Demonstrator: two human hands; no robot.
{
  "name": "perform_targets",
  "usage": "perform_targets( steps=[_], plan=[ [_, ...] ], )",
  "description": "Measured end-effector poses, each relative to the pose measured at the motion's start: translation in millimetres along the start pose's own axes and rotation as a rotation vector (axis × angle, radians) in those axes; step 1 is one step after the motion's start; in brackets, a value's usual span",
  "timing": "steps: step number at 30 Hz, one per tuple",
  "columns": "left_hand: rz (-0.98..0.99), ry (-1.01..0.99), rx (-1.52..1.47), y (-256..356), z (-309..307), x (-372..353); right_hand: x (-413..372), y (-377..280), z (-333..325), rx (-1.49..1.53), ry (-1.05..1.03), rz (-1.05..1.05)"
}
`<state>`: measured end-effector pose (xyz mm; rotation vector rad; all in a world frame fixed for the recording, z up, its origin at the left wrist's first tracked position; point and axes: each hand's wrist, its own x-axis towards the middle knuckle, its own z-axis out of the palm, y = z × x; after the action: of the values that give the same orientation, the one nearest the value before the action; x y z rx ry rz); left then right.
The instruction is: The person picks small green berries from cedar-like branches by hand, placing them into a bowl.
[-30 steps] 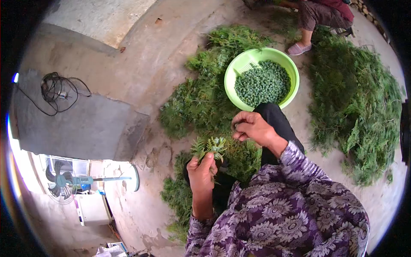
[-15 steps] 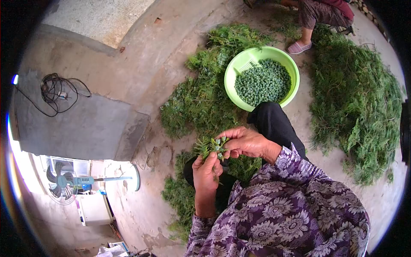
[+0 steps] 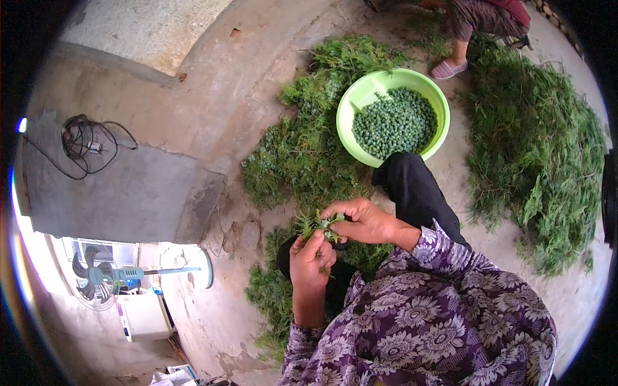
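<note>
My left hand is closed around the stem of a small evergreen sprig, its feathery leaves showing above the thumb. From the right, my right hand pinches the same sprig between thumb and fingers; what lies right under the fingertips is partly hidden. Beyond my knee stands a light green plastic basin with a slotted side. Many small blue-green cones fill much of it.
Cut evergreen branches lie left of the basin, and a larger heap is at right. A co-worker's foot rests near the basin. A standing fan and a coiled cable are at left.
My right hand has shifted slightly left and its fingers have closed further over the sprig. The pale cones seen at its fingertips are less visible. My left hand stays nearly still.
</note>
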<state>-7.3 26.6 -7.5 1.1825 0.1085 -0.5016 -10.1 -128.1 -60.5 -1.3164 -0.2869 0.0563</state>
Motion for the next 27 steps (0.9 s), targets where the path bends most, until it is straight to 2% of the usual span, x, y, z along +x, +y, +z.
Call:
perform_targets(
  steps=[1, 3, 6, 10, 12, 13, 14, 17, 18, 20, 22, 24, 27],
  plan=[
    [-0.002, 0.0, 0.001, 0.5, 1.6, -1.1, 0.9, 2.2, -0.2, 0.001, 0.002, 0.001],
    [-0.018, 0.062, 0.005, 3.3, 7.4, -5.1, 2.8, 5.2, -0.9, -0.441, 0.157, -0.368],
    [0.052, 0.087, 0.136, 2.6, 10.9, -8.0, 0.1, 9.8, 1.3, -0.413, 0.13, -0.251],
    [0.018, 0.105, 0.165, 1.6, 4.7, -12.3, 6.1, 35.4, -0.7, -0.499, 0.252, -0.353],
    [0.087, 0.093, 0.187, 7.2, 9.3, -18.3, 7.0, 35.1, -17.8, -0.389, 0.239, 0.092],
    [0.09, 0.101, 0.186, 7.8, 5.8, -17.4, 3.7, 26.1, -23.5, 0.112, 0.129, 0.385],
    [0.066, 0.107, 0.173, 8.2, 1.2, -15.1, 1.1, 20.4, -21.0, 0.117, 0.123, 0.389],
    [0.037, 0.107, 0.135, 6.7, 1.7, -12.1, -1.3, 17.8, -20.5, 0.754, -0.022, 0.421],
    [0.033, 0.111, 0.11, 5.9, 3.1, -11.3, -1.8, 16.4, -21.1, 0.753, -0.017, 0.418],
    [0.034, 0.079, 0.101, 4.3, 0.4, -8.5, -2.4, 12.7, -20.9, 0.933, -0.054, 0.423],
    [0.038, 0.056, 0.093, 2.6, -4.6, -6.3, -1.5, 10.0, -23.1, 0.889, 0.004, 0.386],
    [0.148, 0.128, 0.23, 0.0, -5.9, -2.8, -0.9, 4.4, -24.0, 0.846, 0.062, 0.347],
    [0.194, 0.196, 0.385, -1.3, 2.7, -4.1, -5.4, -21.4, -17.8, 0.423, 0.054, 0.194]
  ],
)
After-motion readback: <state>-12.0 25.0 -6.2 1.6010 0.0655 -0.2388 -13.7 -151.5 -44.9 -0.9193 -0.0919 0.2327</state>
